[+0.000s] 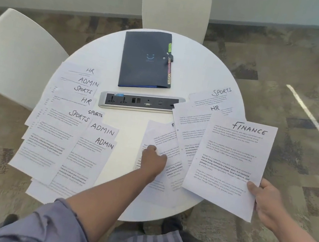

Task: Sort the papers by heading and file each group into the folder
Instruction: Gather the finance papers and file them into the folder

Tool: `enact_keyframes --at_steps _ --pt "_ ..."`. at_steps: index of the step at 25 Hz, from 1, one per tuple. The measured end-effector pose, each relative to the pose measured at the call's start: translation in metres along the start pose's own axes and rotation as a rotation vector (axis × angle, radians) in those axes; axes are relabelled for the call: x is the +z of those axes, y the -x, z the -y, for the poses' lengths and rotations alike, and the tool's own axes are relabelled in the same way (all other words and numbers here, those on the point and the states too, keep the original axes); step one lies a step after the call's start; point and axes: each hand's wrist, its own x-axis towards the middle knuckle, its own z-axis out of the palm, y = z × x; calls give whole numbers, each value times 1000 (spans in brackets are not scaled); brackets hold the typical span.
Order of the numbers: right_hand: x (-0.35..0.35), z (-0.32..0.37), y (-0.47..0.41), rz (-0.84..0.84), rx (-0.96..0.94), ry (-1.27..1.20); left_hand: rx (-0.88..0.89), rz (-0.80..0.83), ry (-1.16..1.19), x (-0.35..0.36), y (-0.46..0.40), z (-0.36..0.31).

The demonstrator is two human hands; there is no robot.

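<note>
I note the right hand (266, 201) pinching the FINANCE sheet (228, 168) at its corner; the left hand (154, 158) curls onto a middle sheet (160, 137) (grip unclear). Folder (146, 59) lies shut on the round white table (202, 75), carpet beneath.

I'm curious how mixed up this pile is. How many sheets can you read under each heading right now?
HR: 3, first at
ADMIN: 3, first at
SPORTS: 4, first at
FINANCE: 1, at, held by the right hand
Total: 11 readable headings. The sheet under the left hand shows only an F, so it is not counted.
</note>
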Motion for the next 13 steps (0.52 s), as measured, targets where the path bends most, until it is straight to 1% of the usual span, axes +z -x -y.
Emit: enact_keyframes --at_steps 3,8,10,13 --pt "-23 -1 -14 8 15 -4 -171 -141 10 22 5 -14" --pt "-46 0 -35 28 40 14 -342 -247 -98 42 1 -15" --pt "-49 3 -43 34 46 22 -377 -265 -128 44 -5 -16" --pt "-49 10 -53 53 46 20 -373 -288 -195 48 -10 -19"
